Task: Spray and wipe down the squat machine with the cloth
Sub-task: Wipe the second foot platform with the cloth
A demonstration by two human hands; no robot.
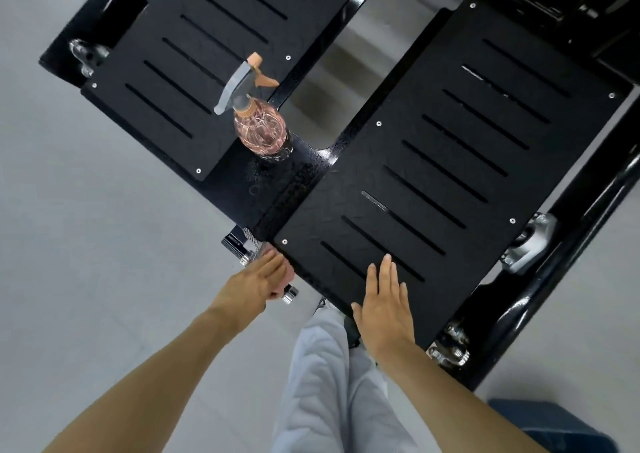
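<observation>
Chrome handle (290, 295) sits in left hand (254, 283); spray bottle (262, 133) stands on squat machine (433, 182).

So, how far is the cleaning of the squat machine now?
Done, likely: spraying, since droplets wet the middle plate beside the standing spray bottle. In hand: the left hand grips a chrome handle, the right hand lies flat on the right footplate. Left: wiping; no cloth is in view.
</observation>
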